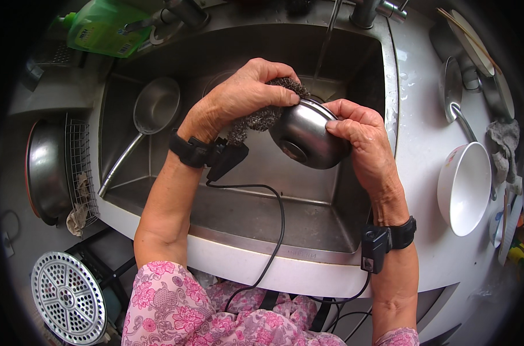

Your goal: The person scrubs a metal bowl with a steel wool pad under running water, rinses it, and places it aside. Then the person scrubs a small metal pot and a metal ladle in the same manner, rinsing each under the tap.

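Above the stainless steel sink (pixel 262 229), my left hand (pixel 249 88) grips a steel wool scourer (pixel 262 119) against the rim of a small stainless steel bowl (pixel 311 134). The bowl is tilted, its rounded underside facing me. My right hand (pixel 359 129) pinches the bowl's rim from the right, thumb outside and fingers behind. The inside of the bowl is hidden. Behind the hands, a thin stream of water (pixel 324 47) falls into the sink. A metal ladle (pixel 156 108) leans in the sink's left side, its handle over the front-left rim.
A green detergent bottle (pixel 108 32) stands back left. On the right counter are a white bowl (pixel 465 190), a metal spatula (pixel 452 91) and a grey rag (pixel 502 145). Left are a wire rack (pixel 78 160), a metal basin (pixel 50 173) and a perforated steamer plate (pixel 67 298). Wrist-device cables (pixel 281 216) hang before me.
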A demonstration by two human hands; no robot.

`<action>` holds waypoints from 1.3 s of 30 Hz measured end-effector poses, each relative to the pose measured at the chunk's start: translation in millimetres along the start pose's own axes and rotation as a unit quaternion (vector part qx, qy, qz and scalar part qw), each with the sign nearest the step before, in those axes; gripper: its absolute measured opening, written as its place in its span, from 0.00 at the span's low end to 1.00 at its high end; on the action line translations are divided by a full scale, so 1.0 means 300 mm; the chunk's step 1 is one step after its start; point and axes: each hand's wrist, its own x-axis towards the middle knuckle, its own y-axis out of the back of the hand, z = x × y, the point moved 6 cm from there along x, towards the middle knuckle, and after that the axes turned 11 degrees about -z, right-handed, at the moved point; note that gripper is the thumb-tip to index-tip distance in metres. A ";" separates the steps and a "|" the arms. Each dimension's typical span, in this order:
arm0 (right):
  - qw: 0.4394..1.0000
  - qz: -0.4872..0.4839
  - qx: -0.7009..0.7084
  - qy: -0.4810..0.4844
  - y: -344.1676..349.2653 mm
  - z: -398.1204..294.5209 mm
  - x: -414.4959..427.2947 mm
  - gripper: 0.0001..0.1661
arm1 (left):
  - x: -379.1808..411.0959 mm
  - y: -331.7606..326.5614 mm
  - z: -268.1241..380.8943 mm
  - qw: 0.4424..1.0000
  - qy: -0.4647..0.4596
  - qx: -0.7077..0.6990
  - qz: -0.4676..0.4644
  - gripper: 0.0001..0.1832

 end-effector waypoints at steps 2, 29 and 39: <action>1.000 0.003 0.002 0.003 0.002 -0.001 0.002 0.16 | 0.000 0.000 -0.001 1.000 0.001 -0.001 0.000 0.12; 0.988 0.096 -0.117 0.014 0.038 -0.008 -0.010 0.11 | 0.012 -0.096 0.039 0.999 0.017 -0.023 0.020 0.10; 0.988 0.069 -0.139 0.022 0.033 -0.002 0.001 0.16 | 0.028 -0.117 0.059 0.999 0.005 0.028 0.020 0.10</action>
